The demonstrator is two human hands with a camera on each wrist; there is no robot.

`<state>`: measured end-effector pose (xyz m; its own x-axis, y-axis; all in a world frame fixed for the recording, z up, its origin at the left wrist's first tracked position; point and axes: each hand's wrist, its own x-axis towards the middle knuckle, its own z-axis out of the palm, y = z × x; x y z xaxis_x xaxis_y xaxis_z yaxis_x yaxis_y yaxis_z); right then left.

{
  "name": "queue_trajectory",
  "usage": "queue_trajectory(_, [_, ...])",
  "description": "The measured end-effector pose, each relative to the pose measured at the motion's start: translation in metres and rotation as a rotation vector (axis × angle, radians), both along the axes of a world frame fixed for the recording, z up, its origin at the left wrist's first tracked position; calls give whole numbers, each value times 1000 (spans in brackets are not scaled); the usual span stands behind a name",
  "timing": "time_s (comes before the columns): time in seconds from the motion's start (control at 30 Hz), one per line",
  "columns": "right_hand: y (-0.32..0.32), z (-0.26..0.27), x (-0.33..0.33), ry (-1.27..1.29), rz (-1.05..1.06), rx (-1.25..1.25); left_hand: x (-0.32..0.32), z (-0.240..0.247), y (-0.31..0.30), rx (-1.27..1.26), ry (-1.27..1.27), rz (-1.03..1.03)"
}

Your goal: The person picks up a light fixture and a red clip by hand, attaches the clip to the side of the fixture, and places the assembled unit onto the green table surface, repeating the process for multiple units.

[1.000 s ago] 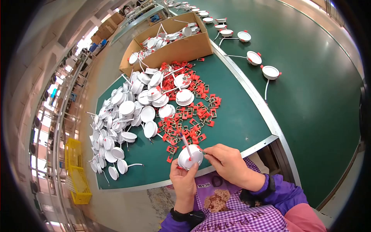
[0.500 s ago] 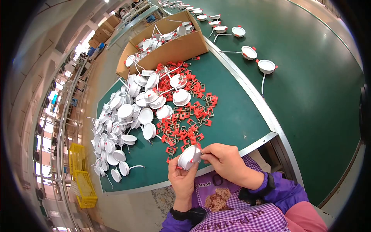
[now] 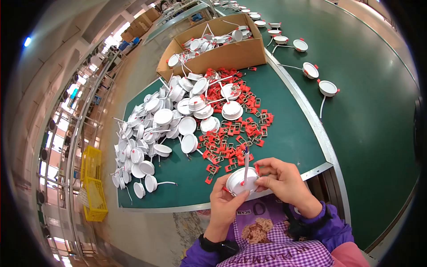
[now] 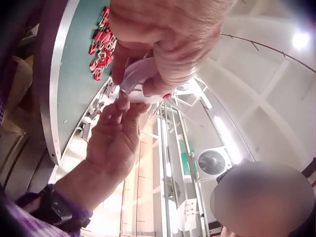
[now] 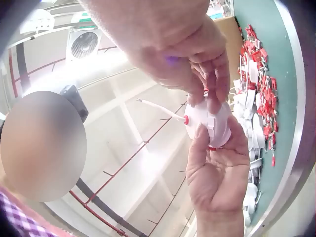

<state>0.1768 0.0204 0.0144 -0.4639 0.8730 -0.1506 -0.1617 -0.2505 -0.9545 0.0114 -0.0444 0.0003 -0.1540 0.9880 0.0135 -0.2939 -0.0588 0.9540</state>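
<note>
Over the near edge of the green table, my left hand (image 3: 225,204) grips a round white lamp (image 3: 241,181) by its rim, thumb on its back. A cable rises from the lamp's back. My right hand (image 3: 284,183) pinches a red clip (image 3: 257,170) at the lamp's right side with thumb and fingers. In the right wrist view the left hand (image 5: 217,173) holds the lamp (image 5: 207,121) from below, and the right hand's (image 5: 173,44) fingertips touch its upper edge. The left wrist view shows both hands meeting at the lamp (image 4: 140,81), partly covered by fingers.
Many white lamps (image 3: 163,116) lie heaped on the left of the table, beside scattered red clips (image 3: 231,129). Behind stands a cardboard box (image 3: 213,57) of lamps. Finished-looking lamps (image 3: 328,88) stand in a line on the green surface (image 3: 369,133) at right. Yellow crates (image 3: 94,196) are at left.
The lamp has tilted so its back and upright cable face the camera again. The right hand's fingers have spread around the clip side. The head view has shifted, moving the scene rightward.
</note>
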Motion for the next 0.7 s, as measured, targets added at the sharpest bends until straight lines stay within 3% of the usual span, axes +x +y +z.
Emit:
queue_trajectory(0.07, [8,-10,4,-7,26,-41,-1,-4,11,-6,24,-59])
queue_trajectory(0.13, [16,-23,9,52,-106,-11,-7,-3,27,-2,19,-190])
queue_trajectory(0.3, [69,-59,78,251,-743,-47,-97,2,68,95,1124,168])
queue_trajectory(0.4, [69,-43,87,288,-813,-222,-148,-20,86,20,1436,248])
queue_trajectory(0.47, [59,-40,66,152,-665,-127,-158,-22,94,-45,1556,209])
queue_trajectory(0.57, [43,-38,22,-196,-263,119,-153,-25,102,-67,1627,179])
queue_trajectory(0.63, [39,-47,-5,-418,-241,568,-151,-29,106,-59,1652,174])
queue_trajectory(0.7, [44,-41,-21,-528,-230,703,-148,-31,112,-88,1685,174])
